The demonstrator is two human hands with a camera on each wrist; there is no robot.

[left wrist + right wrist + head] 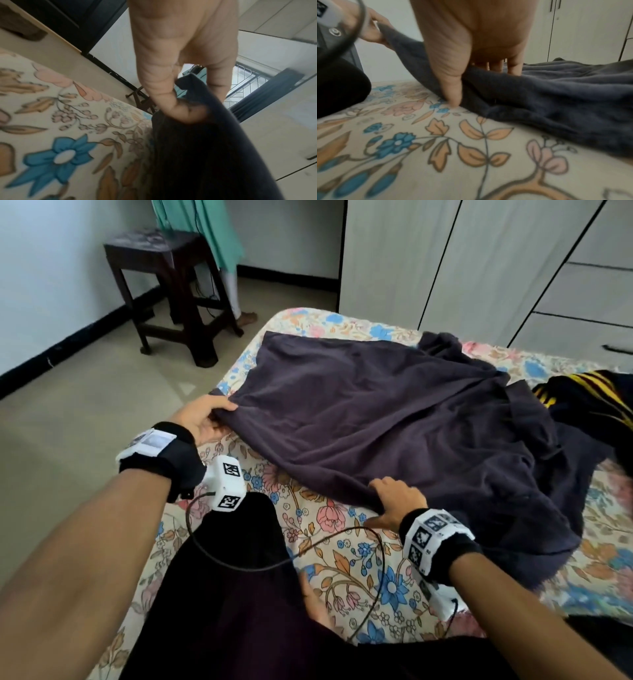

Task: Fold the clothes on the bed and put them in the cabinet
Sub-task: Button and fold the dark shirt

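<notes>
On the floral-printed bed sheet [342, 529], the left hand [205, 419] and right hand [397, 501] each pinched an edge of the dark purple soft cloth garment [376, 419], apparently to spread it flat for folding.

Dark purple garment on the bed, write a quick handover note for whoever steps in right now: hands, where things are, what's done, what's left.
Left hand: pinches the near-left corner of the dark purple garment, lifted slightly.
Right hand: grips the same garment's near edge, thumb on the floral bedsheet.
The garment lies spread but rumpled at its right side; no fold made yet. A black garment with yellow stripes waits at the right. The white cabinet stands beyond the bed, doors closed.
Left: fold both, put them in the cabinet.
</notes>
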